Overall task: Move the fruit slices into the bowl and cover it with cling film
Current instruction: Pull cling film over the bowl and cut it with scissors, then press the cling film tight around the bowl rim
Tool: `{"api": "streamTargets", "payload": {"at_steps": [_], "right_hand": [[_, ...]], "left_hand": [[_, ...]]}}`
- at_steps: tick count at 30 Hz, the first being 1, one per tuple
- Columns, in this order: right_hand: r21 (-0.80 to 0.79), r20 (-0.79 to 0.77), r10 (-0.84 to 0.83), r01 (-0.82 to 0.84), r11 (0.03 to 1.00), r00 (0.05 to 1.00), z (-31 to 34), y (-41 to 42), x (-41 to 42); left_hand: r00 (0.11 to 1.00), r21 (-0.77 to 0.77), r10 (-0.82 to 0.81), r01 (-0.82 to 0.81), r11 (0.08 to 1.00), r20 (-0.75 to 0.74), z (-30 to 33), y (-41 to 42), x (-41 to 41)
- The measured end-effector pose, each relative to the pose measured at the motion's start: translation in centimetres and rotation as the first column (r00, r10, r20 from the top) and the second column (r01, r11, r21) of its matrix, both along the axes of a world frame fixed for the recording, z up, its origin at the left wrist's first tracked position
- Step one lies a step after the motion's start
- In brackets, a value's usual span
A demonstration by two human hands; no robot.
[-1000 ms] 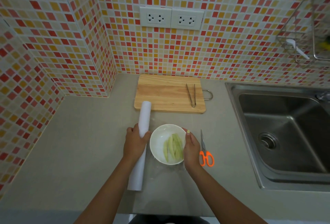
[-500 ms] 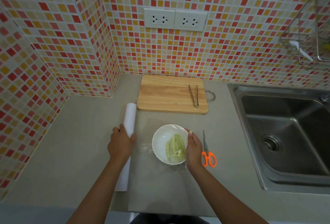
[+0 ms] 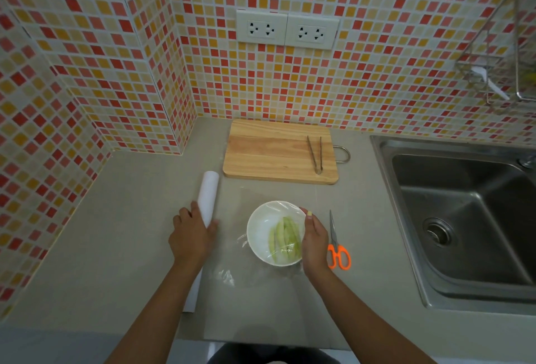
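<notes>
Bowl [image 3: 262,228], white, on the grey counter [image 3: 116,233], near its front edge. Pale green slices [image 3: 285,237] lie in the bowl's right half. A sheet of film [image 3: 229,275] is stretched over the bowl from the roll [image 3: 207,197] at left; it is nearly invisible, traceable only by wrinkles on the counter in front of and left of the bowl and by glare over the rim.

Right hand [image 3: 314,240]: resting on the bowl's right rim, fingers fairly straight and pointing away from the person, pressing the film there; whether it pinches the film cannot be told. Left hand [image 3: 190,236]: fingers curled over the middle of the roll, which lies on the counter, well left of the bowl; its near end is hidden behind the forearm.

Scissors [image 3: 336,247], orange-handled, just right of the right hand, blades pointing to the wall. Board [image 3: 269,152] behind the bowl, against the tiled wall, with tongs [image 3: 315,154] on its right part. Open counter lies left of the roll as far as the tiled corner. Sink [image 3: 464,218] at right, cut off by the frame edge. A wire rack [image 3: 499,73] on the wall above is blurred.
</notes>
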State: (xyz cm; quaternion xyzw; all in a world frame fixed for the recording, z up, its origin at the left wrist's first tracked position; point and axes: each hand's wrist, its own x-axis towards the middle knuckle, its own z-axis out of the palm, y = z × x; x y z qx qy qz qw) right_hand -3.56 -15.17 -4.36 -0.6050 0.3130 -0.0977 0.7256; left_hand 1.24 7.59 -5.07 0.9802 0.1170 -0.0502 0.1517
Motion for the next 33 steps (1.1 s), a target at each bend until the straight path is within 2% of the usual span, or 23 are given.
{"api": "streamTargets", "payload": {"at_steps": [12,15,17,18,20,22,24,27,33], "right_hand": [[0.173,-0.005,-0.008,0.008,0.985,1.000,-0.9,-1.2,-0.4],[0.156,0.027,-0.053,0.048,0.987,0.998,-0.2,-1.9,-0.2],[0.065,0.060,-0.040,0.036,0.997,0.997,0.4,-2.5,0.6],[0.008,0.078,-0.010,0.010,1.000,0.997,0.8,-2.7,1.1],[-0.107,0.107,0.099,-0.087,0.990,0.989,1.9,-2.9,2.1],[-0.224,0.098,0.243,-0.217,0.950,0.965,2.7,-2.8,3.1],[-0.264,0.056,0.351,-0.325,0.908,0.935,2.7,-2.7,3.8],[-0.204,-0.028,0.440,-0.436,0.877,0.898,2.0,-2.7,4.0],[-0.145,-0.111,0.439,-0.452,0.880,0.892,0.7,-2.7,3.6]], "left_hand": [[0.990,0.042,0.032,-0.038,0.998,0.135,0.4,-0.3,-0.6],[0.938,-0.031,0.036,-0.027,0.999,0.345,1.5,-0.9,-0.8],[0.855,-0.157,-0.025,0.123,0.980,0.519,2.4,-1.9,-0.9],[0.829,-0.264,-0.035,0.217,0.940,0.558,2.8,-2.8,-1.0],[0.865,-0.529,-0.007,0.313,0.789,0.501,3.6,-5.3,-1.7],[0.922,-0.674,-0.021,0.299,0.675,0.387,3.7,-7.5,-2.4],[0.944,-0.709,-0.050,0.280,0.647,0.327,3.0,-8.9,-3.0],[0.967,-0.760,-0.028,0.216,0.613,0.253,1.8,-10.0,-3.4],[0.968,-0.798,0.107,0.122,0.590,0.227,0.7,-11.0,-3.3]]}}
